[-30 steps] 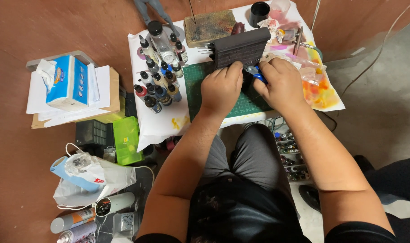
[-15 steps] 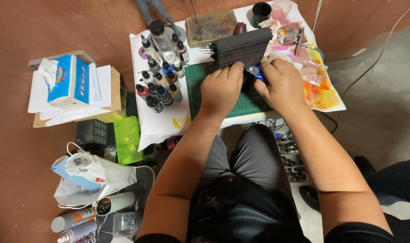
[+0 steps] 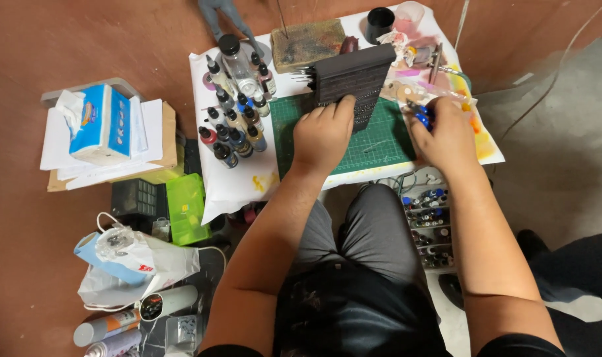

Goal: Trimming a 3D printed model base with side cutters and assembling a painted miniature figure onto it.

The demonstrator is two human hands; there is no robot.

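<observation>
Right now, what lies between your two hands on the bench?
In the head view, between the left hand and right hand lies bare green cutting mat; the dark ridged block under the left fingertips stands just behind.

Small table (image 3: pixel 235 192) carries green cutting mat (image 3: pixel 380 142), paint bottles (image 3: pixel 235 125).

On the green cutting mat (image 3: pixel 373 142), the left hand (image 3: pixel 324 132) presses a dark ribbed rectangular block (image 3: pixel 350 82). Right of the mat, the right hand (image 3: pixel 446 135) pinches a small blue-handled tool (image 3: pixel 421 118). Left of the mat stand small paint dropper bottles (image 3: pixel 235 122).
</observation>
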